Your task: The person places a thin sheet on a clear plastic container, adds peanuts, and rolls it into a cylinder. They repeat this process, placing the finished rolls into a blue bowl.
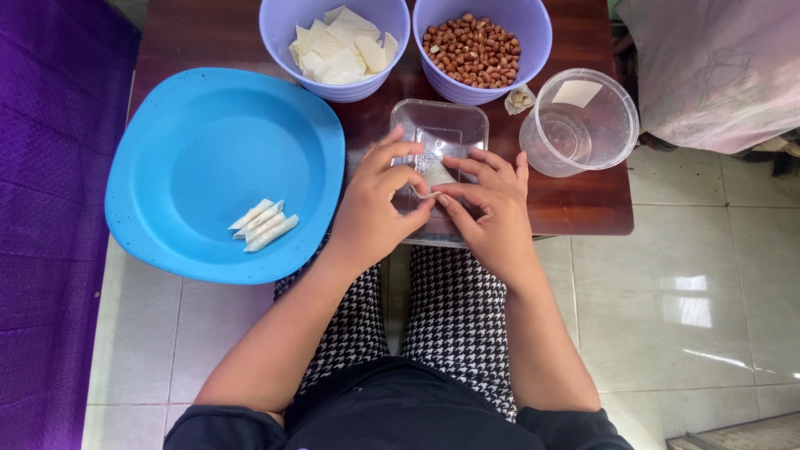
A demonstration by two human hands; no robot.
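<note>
My left hand (pixel 375 212) and my right hand (pixel 492 208) meet over a clear rectangular plastic lid (pixel 442 125) on the dark wooden table (pixel 583 200). Both pinch a small white pastry wrapper (pixel 437 175) between thumbs and fingertips. To the left, a big blue plate (pixel 208 150) holds three rolled white pastry sticks (pixel 265 225). Behind my hands stand a lilac bowl of white wrapper pieces (pixel 337 46) and a lilac bowl of peanuts (pixel 475 50).
A clear round plastic tub (pixel 579 121) stands at the right of the table, with a small scrap (pixel 518 100) beside it. A purple cloth (pixel 50 208) lies at the left, a pale cloth (pixel 717 67) at the upper right. My lap in checked fabric (pixel 450 317) is below.
</note>
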